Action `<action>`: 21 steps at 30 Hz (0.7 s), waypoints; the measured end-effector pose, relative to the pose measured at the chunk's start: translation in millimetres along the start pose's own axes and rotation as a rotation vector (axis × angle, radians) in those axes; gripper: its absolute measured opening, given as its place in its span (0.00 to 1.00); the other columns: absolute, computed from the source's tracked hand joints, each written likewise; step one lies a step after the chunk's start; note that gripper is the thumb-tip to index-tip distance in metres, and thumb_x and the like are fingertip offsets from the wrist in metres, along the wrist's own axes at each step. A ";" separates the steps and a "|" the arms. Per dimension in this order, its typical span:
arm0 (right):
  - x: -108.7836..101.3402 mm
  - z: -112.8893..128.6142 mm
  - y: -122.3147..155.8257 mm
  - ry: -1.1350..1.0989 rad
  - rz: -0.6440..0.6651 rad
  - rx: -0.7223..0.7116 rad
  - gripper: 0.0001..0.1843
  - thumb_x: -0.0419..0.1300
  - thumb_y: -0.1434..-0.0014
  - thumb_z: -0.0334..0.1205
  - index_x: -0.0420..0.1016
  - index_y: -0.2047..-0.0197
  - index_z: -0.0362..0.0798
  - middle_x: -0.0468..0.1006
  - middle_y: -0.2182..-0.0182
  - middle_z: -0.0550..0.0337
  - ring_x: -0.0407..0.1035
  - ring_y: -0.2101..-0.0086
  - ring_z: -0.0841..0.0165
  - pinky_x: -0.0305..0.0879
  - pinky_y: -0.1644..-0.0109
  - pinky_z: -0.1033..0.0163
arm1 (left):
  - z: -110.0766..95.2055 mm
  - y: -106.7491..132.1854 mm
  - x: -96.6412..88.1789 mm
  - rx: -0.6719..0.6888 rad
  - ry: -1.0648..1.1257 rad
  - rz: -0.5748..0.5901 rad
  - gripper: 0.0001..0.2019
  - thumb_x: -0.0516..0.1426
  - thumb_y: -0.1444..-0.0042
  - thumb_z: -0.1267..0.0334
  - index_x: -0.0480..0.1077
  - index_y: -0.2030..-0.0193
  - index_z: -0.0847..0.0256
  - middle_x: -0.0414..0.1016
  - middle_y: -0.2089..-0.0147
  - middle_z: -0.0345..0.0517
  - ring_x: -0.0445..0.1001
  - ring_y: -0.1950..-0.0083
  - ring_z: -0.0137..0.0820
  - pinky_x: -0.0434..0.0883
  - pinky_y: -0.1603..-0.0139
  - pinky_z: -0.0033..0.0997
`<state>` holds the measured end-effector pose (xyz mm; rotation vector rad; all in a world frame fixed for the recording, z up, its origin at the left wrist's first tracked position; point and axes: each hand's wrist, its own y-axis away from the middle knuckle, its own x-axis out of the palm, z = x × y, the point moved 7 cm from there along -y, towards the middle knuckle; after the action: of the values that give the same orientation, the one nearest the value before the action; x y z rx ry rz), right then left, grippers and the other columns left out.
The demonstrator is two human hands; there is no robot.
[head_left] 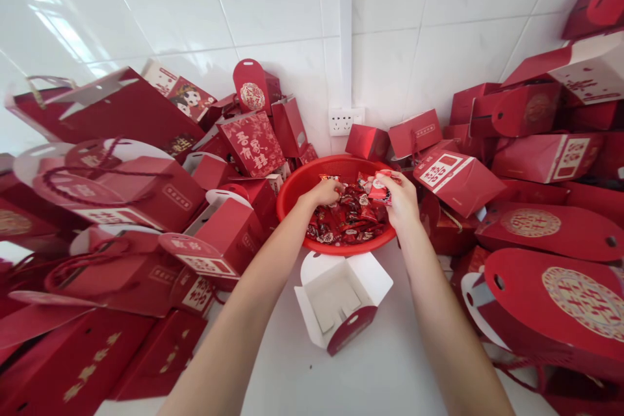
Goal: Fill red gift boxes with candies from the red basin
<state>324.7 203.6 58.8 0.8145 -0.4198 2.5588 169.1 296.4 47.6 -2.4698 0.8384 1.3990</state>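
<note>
A red plastic basket (288, 192) holds a heap of red-wrapped candies (348, 214). My left hand (325, 192) reaches over its left side, fingers curled down among the wrappers; what they grip, if anything, is hidden. At the basket's right side my right hand (402, 200) is closed on a few red-wrapped candies (379, 188), held above the heap. Just in front of the basket stands an open gift box (336, 302), white inside and dark red outside. Its flaps are spread, and no candies show in it.
Red gift boxes (238, 208) are piled on the left, some with rope handles. More red boxes (461, 179) are stacked high on the right. A wall socket (346, 121) sits on the white tiled wall behind the basket. The white tabletop (312, 383) shows in front.
</note>
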 end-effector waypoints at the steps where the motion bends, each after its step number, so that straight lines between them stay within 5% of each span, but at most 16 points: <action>1: -0.2 -0.2 -0.4 -0.002 0.000 0.000 0.12 0.72 0.60 0.34 0.73 0.71 0.47 0.80 0.79 0.62 0.79 0.73 0.63 0.77 0.64 0.58 | -1.0 0.2 -0.8 0.013 -0.019 -0.010 0.19 0.55 0.51 0.76 0.79 0.53 0.66 0.83 0.57 0.50 0.80 0.54 0.39 0.73 0.50 0.29; 8: -0.6 -0.7 -0.2 -0.011 0.003 0.003 0.14 0.74 0.59 0.36 0.74 0.71 0.47 0.79 0.80 0.63 0.79 0.74 0.64 0.77 0.67 0.61 | -21.8 1.8 13.3 0.144 -0.101 0.054 0.24 0.59 0.48 0.72 0.77 0.43 0.58 0.79 0.42 0.43 0.76 0.43 0.35 0.67 0.37 0.27; 17: 1.5 2.4 2.0 -0.028 0.002 0.016 0.11 0.74 0.60 0.35 0.77 0.73 0.46 0.81 0.80 0.62 0.79 0.74 0.66 0.77 0.66 0.63 | -18.8 -3.1 25.7 0.125 -0.162 0.135 0.10 0.61 0.44 0.61 0.82 0.57 0.58 0.85 0.56 0.40 0.79 0.53 0.32 0.70 0.49 0.23; 21: 0.3 2.1 1.6 -0.041 -0.016 0.013 0.10 0.73 0.60 0.34 0.76 0.73 0.46 0.80 0.80 0.63 0.78 0.74 0.66 0.77 0.65 0.62 | -15.5 -3.2 28.4 0.078 -0.182 0.168 0.07 0.66 0.51 0.61 0.82 0.65 0.59 0.84 0.63 0.39 0.79 0.59 0.32 0.70 0.57 0.23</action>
<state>324.7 201.5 60.4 0.8731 -0.4086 2.5359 193.5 281.7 31.9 -2.2186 1.0571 1.5849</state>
